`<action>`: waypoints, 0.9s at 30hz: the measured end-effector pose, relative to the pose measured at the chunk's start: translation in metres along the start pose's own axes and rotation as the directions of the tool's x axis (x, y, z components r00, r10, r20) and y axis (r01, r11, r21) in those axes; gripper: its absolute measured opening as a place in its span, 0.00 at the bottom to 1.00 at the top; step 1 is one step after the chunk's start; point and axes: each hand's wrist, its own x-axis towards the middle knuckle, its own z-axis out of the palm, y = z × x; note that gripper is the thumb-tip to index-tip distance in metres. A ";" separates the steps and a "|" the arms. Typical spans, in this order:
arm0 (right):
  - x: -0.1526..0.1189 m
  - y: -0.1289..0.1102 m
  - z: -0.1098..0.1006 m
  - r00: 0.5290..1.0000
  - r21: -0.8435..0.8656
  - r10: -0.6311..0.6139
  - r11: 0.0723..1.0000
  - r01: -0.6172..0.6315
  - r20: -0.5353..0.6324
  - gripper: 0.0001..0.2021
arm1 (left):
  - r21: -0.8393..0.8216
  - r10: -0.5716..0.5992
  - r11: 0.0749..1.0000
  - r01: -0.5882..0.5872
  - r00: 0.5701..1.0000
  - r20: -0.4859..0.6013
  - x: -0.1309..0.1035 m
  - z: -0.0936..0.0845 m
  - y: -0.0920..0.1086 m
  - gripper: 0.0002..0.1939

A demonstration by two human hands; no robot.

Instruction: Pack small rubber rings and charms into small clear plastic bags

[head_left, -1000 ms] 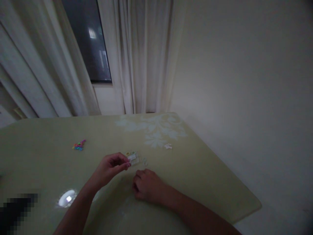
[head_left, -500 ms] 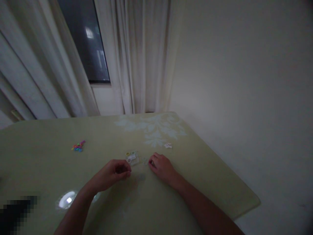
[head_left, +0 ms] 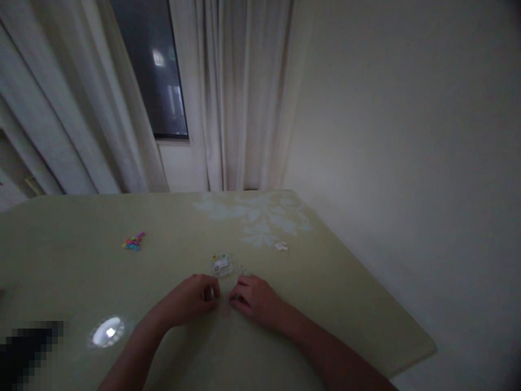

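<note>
The left hand curls with thumb and fingers slightly parted and the right hand curls opposite, whether either pinches anything being impossible to tell, both just nearer the worktop's front edge than the clear case, which lies well in from the edges.

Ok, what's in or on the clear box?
The clear box shows a white piece and three small rings, one yellowish. I can't tell which lie inside and which on top. Whatever is under the white piece is covered.
</note>
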 end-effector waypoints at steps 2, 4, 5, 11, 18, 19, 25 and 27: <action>0.001 -0.001 0.002 1.000 -0.049 -0.007 0.999 0.007 0.003 0.07 | 0.047 -0.021 0.999 0.022 1.000 -0.019 0.001 0.003 0.003 0.13; 0.001 -0.002 0.005 1.000 -0.100 -0.009 0.995 0.009 0.003 0.07 | 0.099 -0.025 0.995 0.029 0.999 -0.034 0.001 0.005 0.005 0.11; 0.002 -0.003 0.006 1.000 -0.119 -0.007 0.993 0.007 0.005 0.07 | 0.119 -0.021 0.993 0.026 0.999 -0.041 0.002 0.007 0.005 0.11; 0.002 -0.005 0.006 1.000 -0.131 0.016 0.991 -0.012 0.027 0.08 | 0.164 -0.036 0.985 0.044 0.998 -0.052 0.001 0.010 0.003 0.11; 0.001 -0.010 -0.004 0.999 -0.130 0.027 0.991 -0.021 0.046 0.07 | 0.015 0.007 1.000 -0.007 1.000 -0.009 -0.003 -0.007 -0.001 0.11; 0.001 -0.011 -0.005 0.999 -0.126 0.027 0.992 -0.021 0.046 0.07 | -0.006 0.016 1.000 -0.016 1.000 -0.015 -0.005 -0.010 -0.001 0.11; -0.001 -0.010 -0.005 0.999 -0.096 0.021 0.995 -0.018 0.034 0.06 | -0.076 0.021 0.997 -0.017 0.998 0.052 -0.010 -0.014 0.000 0.10; -0.001 -0.009 -0.004 0.999 -0.093 0.017 0.996 -0.014 0.033 0.06 | -0.072 0.028 0.997 -0.021 0.996 0.089 -0.011 -0.011 0.004 0.12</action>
